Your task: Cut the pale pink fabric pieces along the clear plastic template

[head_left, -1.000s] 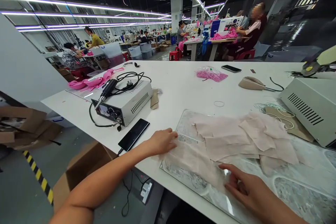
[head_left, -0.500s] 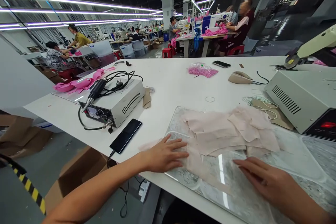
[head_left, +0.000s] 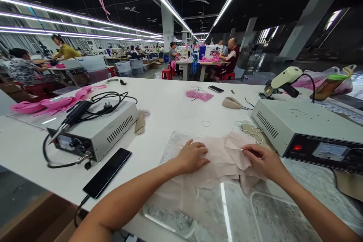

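Observation:
Several thin, pale pink fabric pieces (head_left: 219, 168) lie in a loose, overlapping stack on a marble-patterned board (head_left: 275, 211). My left hand (head_left: 194, 157) rests on the left part of the stack, palm down, with its fingers slightly bent and apart. At the stack's right side, my right hand (head_left: 265, 162) pinches the edge of an upper fabric piece between thumb and fingers. That edge is raised and creased. One sheer length of fabric spreads from the stack toward the front of the board.
On the left, a grey control box (head_left: 113, 128) carries a black handheld tool (head_left: 75, 113) with a coiled cable. A phone (head_left: 107, 174) lies before it. Another grey box (head_left: 309, 121) with a lit red switch stands right. Pink cups (head_left: 56, 102) and a pink bag (head_left: 198, 93) lie farther back.
My right hand has moved from the board in front onto the stack and taken hold of a fabric edge. My left hand has shifted farther onto the fabric. The view has turned right and up.

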Available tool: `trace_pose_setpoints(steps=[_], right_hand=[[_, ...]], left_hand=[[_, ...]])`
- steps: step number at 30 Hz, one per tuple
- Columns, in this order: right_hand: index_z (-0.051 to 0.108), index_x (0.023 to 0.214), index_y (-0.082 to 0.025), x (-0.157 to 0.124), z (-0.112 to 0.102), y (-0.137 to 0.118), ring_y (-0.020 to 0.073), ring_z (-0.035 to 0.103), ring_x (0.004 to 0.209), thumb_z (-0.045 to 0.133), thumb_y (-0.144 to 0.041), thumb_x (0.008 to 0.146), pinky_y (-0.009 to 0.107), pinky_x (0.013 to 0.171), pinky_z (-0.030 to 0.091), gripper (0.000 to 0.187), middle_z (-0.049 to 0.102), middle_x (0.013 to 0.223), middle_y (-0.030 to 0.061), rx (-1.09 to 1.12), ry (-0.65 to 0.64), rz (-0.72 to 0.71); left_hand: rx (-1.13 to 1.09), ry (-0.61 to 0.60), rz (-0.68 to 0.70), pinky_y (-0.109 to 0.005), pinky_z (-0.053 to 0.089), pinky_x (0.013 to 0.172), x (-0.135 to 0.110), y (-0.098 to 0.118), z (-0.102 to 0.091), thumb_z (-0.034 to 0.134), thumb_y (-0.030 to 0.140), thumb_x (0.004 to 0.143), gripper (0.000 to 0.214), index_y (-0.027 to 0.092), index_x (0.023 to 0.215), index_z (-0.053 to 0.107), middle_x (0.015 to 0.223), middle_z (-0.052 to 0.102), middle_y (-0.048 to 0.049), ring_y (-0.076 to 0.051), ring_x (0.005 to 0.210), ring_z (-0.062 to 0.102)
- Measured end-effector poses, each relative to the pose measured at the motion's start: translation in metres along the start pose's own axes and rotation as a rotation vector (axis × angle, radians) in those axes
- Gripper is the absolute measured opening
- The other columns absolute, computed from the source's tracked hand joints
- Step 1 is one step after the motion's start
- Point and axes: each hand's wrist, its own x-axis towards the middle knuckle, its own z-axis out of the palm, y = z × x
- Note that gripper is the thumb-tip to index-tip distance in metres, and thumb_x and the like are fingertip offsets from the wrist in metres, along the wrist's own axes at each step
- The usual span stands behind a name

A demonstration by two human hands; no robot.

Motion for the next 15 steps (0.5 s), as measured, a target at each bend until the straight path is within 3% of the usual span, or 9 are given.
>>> trace_pose_setpoints(steps=[3, 6, 9, 12, 15], right_hand=[[0.064, 0.074, -0.019, 0.005, -0.006, 0.003, 0.02, 0.061, 0.061, 0.059, -0.052, 0.068, 0.033, 0.058, 0.052, 0.034, 0.068, 0.07, 0.0061, 0.197, 0.025, 0.133], [0.06, 0.076, -0.019, 0.011, -0.011, 0.005, 0.0198, 0.063, 0.06, 0.061, -0.05, 0.068, 0.033, 0.058, 0.055, 0.032, 0.069, 0.074, 0.0085, 0.399, 0.076, 0.252], [0.058, 0.077, -0.02, 0.011, -0.023, 0.006, 0.0201, 0.065, 0.064, 0.064, -0.043, 0.07, 0.033, 0.063, 0.057, 0.025, 0.07, 0.08, 0.0091, 0.559, 0.143, 0.326], [0.058, 0.075, -0.022, -0.002, -0.046, 0.009, 0.021, 0.067, 0.071, 0.06, -0.039, 0.078, 0.032, 0.069, 0.057, 0.018, 0.07, 0.085, 0.0097, 0.666, 0.21, 0.356], [0.057, 0.069, -0.023, -0.031, -0.073, 0.016, 0.0226, 0.068, 0.07, 0.055, -0.037, 0.081, 0.032, 0.069, 0.057, 0.018, 0.07, 0.08, 0.0115, 0.678, 0.294, 0.379]], left_hand=[[0.006, 0.017, 0.006, -0.054, 0.027, 0.11, 0.002, 0.001, 0.003, 0.062, 0.037, 0.084, 0.025, 0.021, 0.103, 0.062, 0.124, 0.059, -0.0095, -0.022, 0.12, 0.052], [0.014, 0.032, 0.014, -0.054, 0.026, 0.11, 0.004, 0.003, 0.006, 0.056, 0.029, 0.089, 0.013, 0.02, 0.092, 0.065, 0.119, 0.062, -0.0062, -0.02, 0.116, 0.056], [0.02, 0.057, 0.023, -0.054, 0.026, 0.11, 0.005, 0.003, 0.007, 0.051, 0.023, 0.091, 0.015, 0.02, 0.087, 0.065, 0.114, 0.065, -0.0043, -0.017, 0.109, 0.059], [0.026, 0.094, 0.054, -0.053, 0.027, 0.11, 0.003, 0.001, 0.003, 0.049, 0.023, 0.092, 0.017, 0.02, 0.09, 0.065, 0.115, 0.065, -0.0041, -0.017, 0.112, 0.058], [0.042, 0.196, 0.174, -0.05, 0.027, 0.112, -0.004, 0.004, -0.003, 0.044, 0.023, 0.094, 0.02, 0.02, 0.091, 0.064, 0.116, 0.065, -0.0046, -0.018, 0.117, 0.054]])
